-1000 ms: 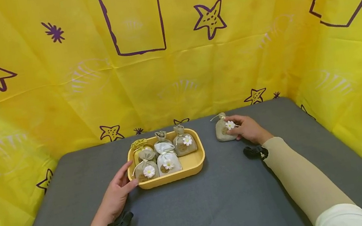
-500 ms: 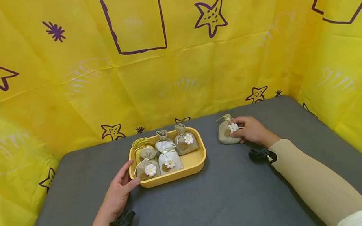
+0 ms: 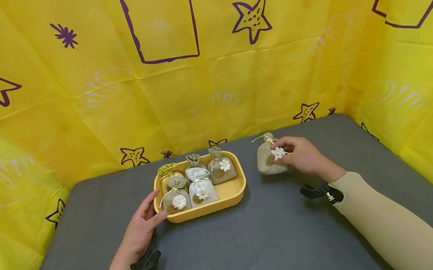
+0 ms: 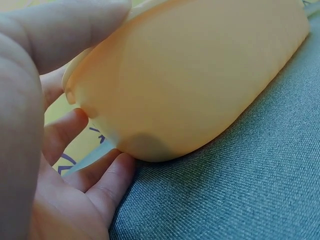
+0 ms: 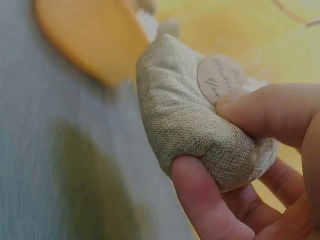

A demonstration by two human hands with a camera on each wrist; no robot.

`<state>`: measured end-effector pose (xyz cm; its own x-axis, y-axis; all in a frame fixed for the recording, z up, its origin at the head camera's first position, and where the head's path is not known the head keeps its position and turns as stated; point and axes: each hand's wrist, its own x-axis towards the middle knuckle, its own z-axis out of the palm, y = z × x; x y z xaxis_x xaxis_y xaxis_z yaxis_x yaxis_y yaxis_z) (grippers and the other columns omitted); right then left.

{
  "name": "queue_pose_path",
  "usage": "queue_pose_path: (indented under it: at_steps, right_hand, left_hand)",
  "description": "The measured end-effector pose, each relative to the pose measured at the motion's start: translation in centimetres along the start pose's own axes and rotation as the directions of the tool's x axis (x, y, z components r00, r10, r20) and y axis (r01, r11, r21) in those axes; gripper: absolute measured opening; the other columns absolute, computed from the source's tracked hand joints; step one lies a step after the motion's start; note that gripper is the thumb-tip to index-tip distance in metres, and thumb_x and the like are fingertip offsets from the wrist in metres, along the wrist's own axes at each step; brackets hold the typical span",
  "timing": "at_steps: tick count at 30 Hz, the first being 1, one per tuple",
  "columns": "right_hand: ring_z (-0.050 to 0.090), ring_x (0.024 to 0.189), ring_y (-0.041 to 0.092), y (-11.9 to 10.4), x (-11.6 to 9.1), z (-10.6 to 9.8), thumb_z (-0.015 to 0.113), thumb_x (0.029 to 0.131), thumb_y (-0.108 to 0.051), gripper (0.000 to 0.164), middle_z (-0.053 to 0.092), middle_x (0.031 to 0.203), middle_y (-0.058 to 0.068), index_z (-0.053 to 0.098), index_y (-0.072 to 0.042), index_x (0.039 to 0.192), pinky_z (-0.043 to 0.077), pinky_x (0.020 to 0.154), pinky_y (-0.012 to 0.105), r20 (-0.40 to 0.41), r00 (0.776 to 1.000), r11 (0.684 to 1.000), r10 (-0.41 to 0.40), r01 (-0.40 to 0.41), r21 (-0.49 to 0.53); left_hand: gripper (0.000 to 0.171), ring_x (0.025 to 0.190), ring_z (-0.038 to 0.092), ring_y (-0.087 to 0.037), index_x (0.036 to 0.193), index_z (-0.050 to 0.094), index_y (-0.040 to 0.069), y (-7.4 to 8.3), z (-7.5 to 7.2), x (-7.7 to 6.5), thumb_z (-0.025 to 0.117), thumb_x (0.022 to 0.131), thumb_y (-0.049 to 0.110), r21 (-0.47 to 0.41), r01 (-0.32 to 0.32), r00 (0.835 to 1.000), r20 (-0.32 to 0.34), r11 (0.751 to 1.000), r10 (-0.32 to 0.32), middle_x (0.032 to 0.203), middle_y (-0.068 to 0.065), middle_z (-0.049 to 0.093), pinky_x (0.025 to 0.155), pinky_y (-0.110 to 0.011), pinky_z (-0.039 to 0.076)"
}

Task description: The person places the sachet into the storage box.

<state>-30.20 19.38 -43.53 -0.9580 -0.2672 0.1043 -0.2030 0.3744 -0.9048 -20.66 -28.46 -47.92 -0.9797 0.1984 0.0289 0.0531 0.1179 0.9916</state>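
My right hand (image 3: pixel 306 158) pinches a beige drawstring sachet (image 3: pixel 265 161) with a white daisy and a cream tie, to the right of the tray. In the right wrist view the linen sachet (image 5: pixel 175 100) is between thumb and fingers, above the grey surface, with its shadow below. A round handwritten label (image 5: pixel 220 77) shows beside the thumb. My left hand (image 3: pixel 140 231) holds the left end of a yellow-orange oval tray (image 3: pixel 232 193). In the left wrist view the thumb lies at the rim of the tray (image 4: pixel 190 75) and the fingers touch its rounded end.
Several sachets stand in the tray: a white one (image 3: pixel 201 189) in front, a greyish one (image 3: pixel 174 200) at front left, a yellow one (image 3: pixel 166 184) behind it, and a taupe one (image 3: pixel 222 172) at back right. Yellow patterned cloth (image 3: pixel 215 78) walls the grey table (image 3: pixel 236 256).
My right hand has lifted the beige sachet off the table, after it shifted slightly right and nearer. The left hand stays at the tray's end.
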Motion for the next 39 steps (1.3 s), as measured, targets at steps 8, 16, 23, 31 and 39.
queue_pose_path:
  at_steps: [8,16,23,31,39]
  right_hand:
    - [0.060,0.079,0.027,-3.9,-1.0,2.0,0.084,0.080,-0.011,0.032,0.065,0.100,0.011,0.073,-0.012,0.110,0.056,0.060,0.051,-0.019,0.998,0.997,-0.068,0.069,0.044]
    - [0.063,0.088,0.027,-5.7,-0.9,6.8,0.083,0.080,-0.006,0.030,0.067,0.109,0.007,0.073,-0.012,0.108,0.057,0.062,0.039,-0.007,0.991,0.986,-0.132,0.132,0.098]
    - [0.062,0.095,0.024,-5.8,-0.3,9.4,0.083,0.080,-0.008,0.028,0.067,0.113,0.003,0.074,-0.015,0.106,0.053,0.071,0.033,-0.004,0.992,0.991,-0.127,0.127,0.040]
    - [0.063,0.091,0.023,-5.7,0.5,10.0,0.083,0.081,-0.012,0.026,0.067,0.109,0.002,0.075,-0.019,0.105,0.055,0.068,0.036,0.020,0.995,0.995,-0.100,0.100,-0.002]
    - [0.061,0.067,0.023,-5.2,0.5,10.1,0.084,0.080,-0.014,0.026,0.068,0.100,0.004,0.075,-0.020,0.104,0.052,0.047,0.038,0.027,0.996,0.996,-0.080,0.081,-0.028]
  left_hand:
    - [0.072,0.149,0.009,-0.029,0.158,0.022,0.007,0.1,-0.1,0.0,0.063,0.100,0.013,0.004,0.003,1.000,0.006,1.000,-0.003,0.164,-0.013,0.011,0.103,-0.015,0.031]
    - [0.072,0.149,0.008,-0.028,0.158,0.023,0.007,0.1,-0.1,-0.1,0.063,0.100,0.014,0.013,0.010,1.000,0.004,1.000,-0.010,0.164,-0.013,0.010,0.103,-0.014,0.031]
    - [0.072,0.149,0.009,-0.028,0.158,0.023,0.007,0.0,-0.1,-0.1,0.064,0.099,0.013,0.003,0.003,1.000,0.004,1.000,-0.003,0.164,-0.013,0.011,0.102,-0.014,0.031]
    - [0.071,0.149,0.009,-0.028,0.158,0.023,0.007,-0.1,0.0,0.0,0.063,0.099,0.011,-0.004,-0.010,1.000,0.003,1.000,0.010,0.164,-0.013,0.012,0.103,-0.014,0.031]
    - [0.071,0.149,0.008,-0.029,0.158,0.023,0.006,0.0,0.0,-0.1,0.063,0.099,0.011,0.001,-0.012,1.000,0.000,1.000,0.012,0.164,-0.014,0.011,0.104,-0.014,0.030]
